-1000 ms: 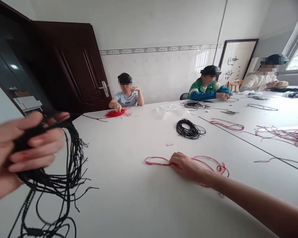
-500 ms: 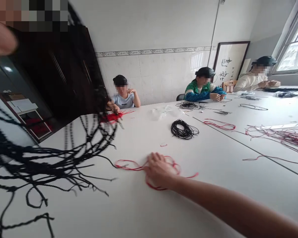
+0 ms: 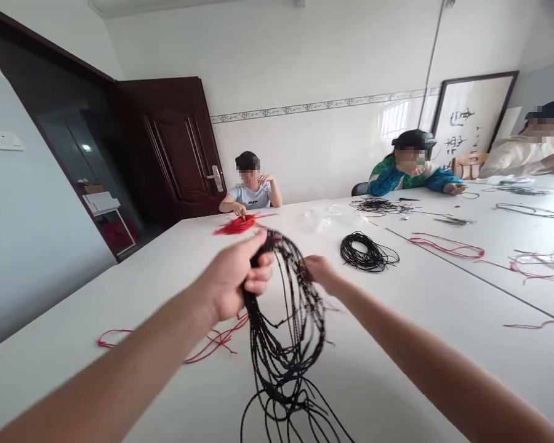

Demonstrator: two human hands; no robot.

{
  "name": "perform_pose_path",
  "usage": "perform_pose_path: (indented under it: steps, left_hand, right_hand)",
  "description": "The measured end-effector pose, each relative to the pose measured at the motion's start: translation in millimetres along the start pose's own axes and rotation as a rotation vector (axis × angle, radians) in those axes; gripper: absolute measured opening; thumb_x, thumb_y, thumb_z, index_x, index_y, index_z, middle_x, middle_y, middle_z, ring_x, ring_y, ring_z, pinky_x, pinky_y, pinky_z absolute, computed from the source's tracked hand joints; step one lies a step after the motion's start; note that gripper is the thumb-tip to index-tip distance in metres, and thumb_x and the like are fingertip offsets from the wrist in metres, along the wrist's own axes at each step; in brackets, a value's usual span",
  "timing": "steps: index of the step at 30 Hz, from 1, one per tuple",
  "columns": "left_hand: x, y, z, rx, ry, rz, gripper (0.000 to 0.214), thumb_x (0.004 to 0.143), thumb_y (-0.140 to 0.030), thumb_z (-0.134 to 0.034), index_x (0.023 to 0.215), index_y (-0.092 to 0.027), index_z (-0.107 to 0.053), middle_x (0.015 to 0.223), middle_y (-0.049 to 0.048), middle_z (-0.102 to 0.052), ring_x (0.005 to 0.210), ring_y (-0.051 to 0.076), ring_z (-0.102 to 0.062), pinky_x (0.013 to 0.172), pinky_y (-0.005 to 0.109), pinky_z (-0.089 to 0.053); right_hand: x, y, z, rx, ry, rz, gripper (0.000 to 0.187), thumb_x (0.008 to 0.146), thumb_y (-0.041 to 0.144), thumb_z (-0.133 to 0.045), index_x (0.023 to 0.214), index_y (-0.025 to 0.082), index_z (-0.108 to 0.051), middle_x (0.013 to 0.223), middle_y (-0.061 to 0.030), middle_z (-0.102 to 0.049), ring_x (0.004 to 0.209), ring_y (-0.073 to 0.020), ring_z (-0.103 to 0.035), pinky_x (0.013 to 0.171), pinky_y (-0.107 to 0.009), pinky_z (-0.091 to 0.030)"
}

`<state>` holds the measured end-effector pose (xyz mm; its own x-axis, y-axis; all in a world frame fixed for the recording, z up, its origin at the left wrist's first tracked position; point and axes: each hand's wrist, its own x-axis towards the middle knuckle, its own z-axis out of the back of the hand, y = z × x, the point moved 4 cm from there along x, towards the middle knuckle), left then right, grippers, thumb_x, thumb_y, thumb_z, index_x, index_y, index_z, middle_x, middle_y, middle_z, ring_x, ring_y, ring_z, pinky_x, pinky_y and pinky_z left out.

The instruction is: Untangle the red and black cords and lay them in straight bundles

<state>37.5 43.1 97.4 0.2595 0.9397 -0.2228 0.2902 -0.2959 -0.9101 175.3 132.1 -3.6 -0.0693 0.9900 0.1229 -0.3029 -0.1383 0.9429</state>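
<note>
My left hand (image 3: 236, 278) is closed around the top of a bundle of black braided cords (image 3: 284, 344), held up above the white table (image 3: 166, 289). The loops hang down and their loose ends trail on the table near the bottom edge. My right hand (image 3: 320, 272) reaches in from the right and pinches the far side of the same bundle. Some red cords (image 3: 212, 340) lie on the table under my left forearm.
A coil of black cord (image 3: 368, 253) lies further back. Three other people sit along the far side. One handles a red cord pile (image 3: 236, 225). More red cords (image 3: 447, 247) and black cords (image 3: 379, 205) lie to the right. A dark door (image 3: 178, 147) stands open at left.
My left hand has come from near the camera out over the table with the black bundle. My right hand left the red cords and took hold of the bundle. The view swung left.
</note>
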Motion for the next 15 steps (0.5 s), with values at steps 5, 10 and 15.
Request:
perform_pose_path:
  steps: [5,10,15]
  left_hand:
    - [70,76,34.0,-0.131,-0.126,0.030,0.012,0.078,-0.027,-0.044,0.078,-0.015,-0.048,0.056,-0.0027,-0.048,0.035,0.001,-0.034,0.033,0.013,-0.026]
    - [92,123,43.5,-0.202,-0.131,0.004,0.024,0.079,-0.032,-0.041,0.091,-0.015,-0.053,0.065,0.0012,-0.057,0.047,0.008,-0.050,0.045,0.021,-0.041]
    - [91,135,47.8,-0.185,-0.101,-0.109,0.029,0.071,-0.029,-0.056,0.099,-0.020,-0.057,0.093,0.0027,-0.063,0.082,0.014,-0.058,0.071,0.022,-0.045]
  right_hand:
    - [-15,-16,21,0.217,0.003,-0.010,0.024,0.084,0.034,-0.043,0.087,0.012,-0.052,0.073,-0.0031,-0.056,0.055,-0.0084,-0.052,0.054,-0.024,-0.047]
    - [-39,-37,-35,0.359,0.148,0.007,0.036,0.080,0.048,-0.041,0.076,0.013,-0.050,0.064,-0.0015,-0.054,0.053,-0.0086,-0.050,0.051,-0.024,-0.045]
    - [-37,-51,-44,0.282,0.193,0.080,0.037,0.073,0.049,-0.053,0.083,0.013,-0.052,0.074,-0.0024,-0.054,0.067,-0.0123,-0.051,0.059,-0.025,-0.043]
